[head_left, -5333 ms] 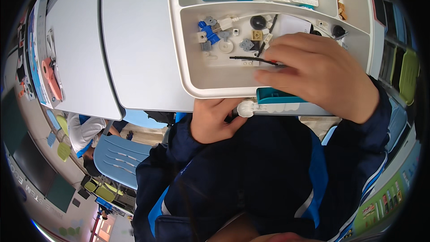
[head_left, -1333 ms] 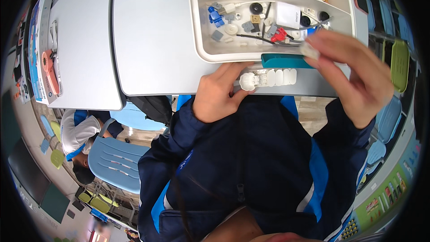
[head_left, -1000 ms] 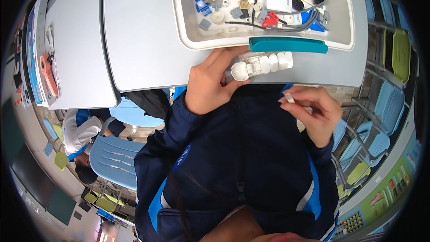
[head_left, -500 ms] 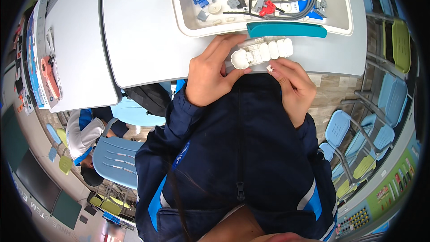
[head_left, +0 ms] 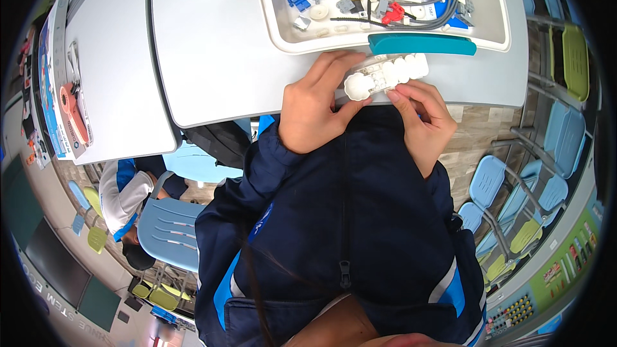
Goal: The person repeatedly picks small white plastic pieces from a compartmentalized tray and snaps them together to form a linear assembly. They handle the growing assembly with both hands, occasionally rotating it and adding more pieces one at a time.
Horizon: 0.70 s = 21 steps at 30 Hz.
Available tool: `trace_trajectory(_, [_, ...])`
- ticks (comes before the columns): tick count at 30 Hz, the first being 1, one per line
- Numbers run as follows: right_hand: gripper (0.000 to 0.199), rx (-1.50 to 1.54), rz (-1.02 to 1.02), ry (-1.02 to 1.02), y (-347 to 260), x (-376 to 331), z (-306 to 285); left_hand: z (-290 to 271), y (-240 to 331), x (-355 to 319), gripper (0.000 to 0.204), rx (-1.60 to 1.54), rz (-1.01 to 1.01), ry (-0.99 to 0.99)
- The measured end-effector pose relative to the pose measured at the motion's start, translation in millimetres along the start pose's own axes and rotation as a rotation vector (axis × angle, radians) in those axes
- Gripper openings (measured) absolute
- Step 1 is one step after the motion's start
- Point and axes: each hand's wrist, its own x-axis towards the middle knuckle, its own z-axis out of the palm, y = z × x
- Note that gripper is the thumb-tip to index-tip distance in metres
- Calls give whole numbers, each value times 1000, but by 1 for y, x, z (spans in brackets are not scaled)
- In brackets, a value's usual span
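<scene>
While the left hand [head_left: 315, 106] curls around one end of the white ribbed part [head_left: 384, 74], the right hand [head_left: 421, 119] pinches its underside with its fingertips; the parts tray [head_left: 276, 13] sits just beyond both hands.

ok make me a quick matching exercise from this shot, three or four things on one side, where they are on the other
Things:
1. white part
2. teal bar
3. red piece
4. orange tool

Places:
A. inside the white tray
B. far left table
C. held in the left hand and right hand
D. along the tray's near edge

Pairs: 1-C, 2-D, 3-A, 4-B
</scene>
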Motion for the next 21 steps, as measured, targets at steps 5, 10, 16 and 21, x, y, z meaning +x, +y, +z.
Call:
trace_trajectory(5, [11, 4, 66, -28, -5, 9, -2, -1, -1, 2, 60, -4, 9, -1])
trace_trajectory(10, [10, 44, 159, -76, -6, 14, -4, -1, -3, 2, 57, -15, 20, 4])
trace_trajectory(16, [11, 127, 358, -89, -11, 23, -9, -1, 2, 3, 56, 15, 14, -7])
trace_trajectory(21, [13, 99, 381, -43, -10, 22, -6, 0, 6, 3, 54, -8, -43, 1])
